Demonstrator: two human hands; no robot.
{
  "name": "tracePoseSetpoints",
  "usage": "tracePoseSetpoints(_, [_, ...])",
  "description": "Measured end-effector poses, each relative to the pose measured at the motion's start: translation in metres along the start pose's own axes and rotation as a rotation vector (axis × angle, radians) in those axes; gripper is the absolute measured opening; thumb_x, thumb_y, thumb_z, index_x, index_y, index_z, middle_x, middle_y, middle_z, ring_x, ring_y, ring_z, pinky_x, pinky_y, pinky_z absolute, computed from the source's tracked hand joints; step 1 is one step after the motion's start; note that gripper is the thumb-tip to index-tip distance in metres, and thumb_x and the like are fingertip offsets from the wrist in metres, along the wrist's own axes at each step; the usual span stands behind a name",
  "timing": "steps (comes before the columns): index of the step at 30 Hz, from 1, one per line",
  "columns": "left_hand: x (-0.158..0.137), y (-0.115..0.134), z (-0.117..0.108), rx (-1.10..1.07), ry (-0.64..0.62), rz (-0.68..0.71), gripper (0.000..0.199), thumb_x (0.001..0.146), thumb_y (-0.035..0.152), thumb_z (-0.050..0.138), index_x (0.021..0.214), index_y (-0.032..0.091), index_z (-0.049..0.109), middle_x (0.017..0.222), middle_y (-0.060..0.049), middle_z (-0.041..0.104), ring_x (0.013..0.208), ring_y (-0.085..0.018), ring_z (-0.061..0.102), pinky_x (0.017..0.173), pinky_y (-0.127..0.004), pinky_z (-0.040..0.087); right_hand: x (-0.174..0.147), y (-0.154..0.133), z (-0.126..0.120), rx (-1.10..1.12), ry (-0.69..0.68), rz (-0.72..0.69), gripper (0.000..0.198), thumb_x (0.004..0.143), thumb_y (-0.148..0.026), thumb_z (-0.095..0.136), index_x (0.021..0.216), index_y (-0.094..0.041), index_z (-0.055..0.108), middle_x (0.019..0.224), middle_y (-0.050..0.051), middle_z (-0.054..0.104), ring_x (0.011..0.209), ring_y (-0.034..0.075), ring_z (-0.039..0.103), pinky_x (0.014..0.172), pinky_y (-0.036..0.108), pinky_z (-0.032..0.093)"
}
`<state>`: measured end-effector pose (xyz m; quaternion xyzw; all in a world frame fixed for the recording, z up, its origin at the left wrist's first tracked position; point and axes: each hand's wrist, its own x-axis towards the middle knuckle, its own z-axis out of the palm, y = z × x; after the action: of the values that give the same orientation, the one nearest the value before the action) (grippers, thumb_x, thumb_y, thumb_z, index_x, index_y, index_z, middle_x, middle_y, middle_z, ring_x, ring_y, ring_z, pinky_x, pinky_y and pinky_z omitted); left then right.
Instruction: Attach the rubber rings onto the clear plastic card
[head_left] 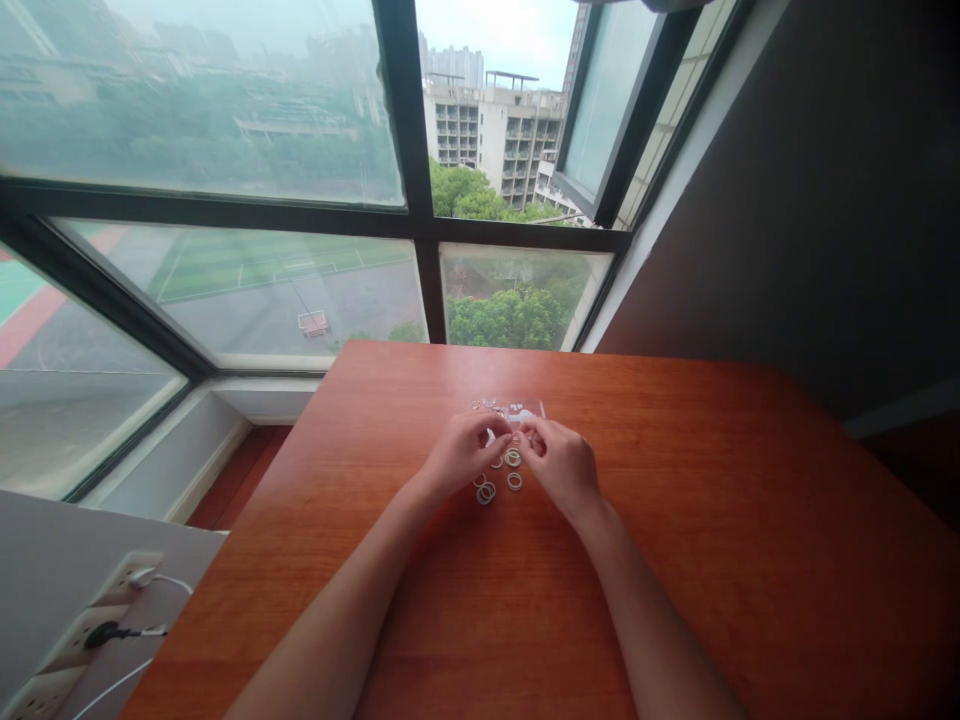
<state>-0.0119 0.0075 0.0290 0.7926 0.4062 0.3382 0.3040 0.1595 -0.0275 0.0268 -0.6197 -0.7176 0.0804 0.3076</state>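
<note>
My left hand (466, 452) and my right hand (562, 462) meet over the far middle of the table, with fingertips almost touching. Both are closed in a pinch; whatever is between the fingers is too small to make out. Just below the fingertips lie several small pale metal rings: a single ring (514, 489), a pair of overlapping rings (512, 465), and another overlapping pair (486, 500) nearer to me. Beyond the hands a clear flat piece (537, 408), a bag or box, lies with small shiny bits (487, 404) beside it. My fingers partly hide these.
The reddish-brown wooden table (675, 560) reaches to a window with dark frames (424, 230), one pane tilted outward. A dark wall (825, 200) stands at the right. At the lower left, wall sockets (82, 640) hold a black plug (105, 634) and white cables.
</note>
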Motion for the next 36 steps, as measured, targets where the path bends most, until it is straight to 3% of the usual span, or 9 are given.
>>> tracePoseSetpoints(13, [0.005, -0.018, 0.002, 0.254, 0.259, -0.128, 0.011, 0.085, 0.025, 0.057, 0.079, 0.019, 0.066, 0.078, -0.001, 0.068, 0.064, -0.013, 0.055, 0.06, -0.023, 0.039, 0.001, -0.001, 0.0, -0.085, -0.127, 0.028, 0.008, 0.087, -0.027, 0.057, 0.086, -0.025, 0.065, 0.072, -0.002, 0.066, 0.065, 0.013, 0.057, 0.058, 0.023, 0.028])
tracePoseSetpoints(28, [0.004, -0.02, -0.004, 0.315, 0.268, -0.133, 0.011, 0.085, 0.025, 0.057, 0.084, 0.02, 0.067, 0.081, -0.002, 0.066, 0.069, -0.014, 0.056, 0.063, -0.025, 0.04, 0.002, 0.003, -0.003, -0.116, -0.17, 0.059, 0.007, 0.086, -0.028, 0.059, 0.084, -0.026, 0.066, 0.075, -0.002, 0.068, 0.069, 0.014, 0.06, 0.057, 0.024, 0.028])
tracePoseSetpoints(36, [0.0, -0.021, -0.015, 0.281, 0.271, -0.137, 0.01, 0.084, 0.023, 0.057, 0.084, 0.02, 0.066, 0.081, -0.001, 0.067, 0.067, -0.013, 0.055, 0.061, -0.024, 0.039, 0.001, 0.007, -0.008, -0.156, -0.346, 0.043, 0.012, 0.085, -0.025, 0.059, 0.089, -0.028, 0.069, 0.08, -0.001, 0.071, 0.073, 0.016, 0.062, 0.058, 0.024, 0.03])
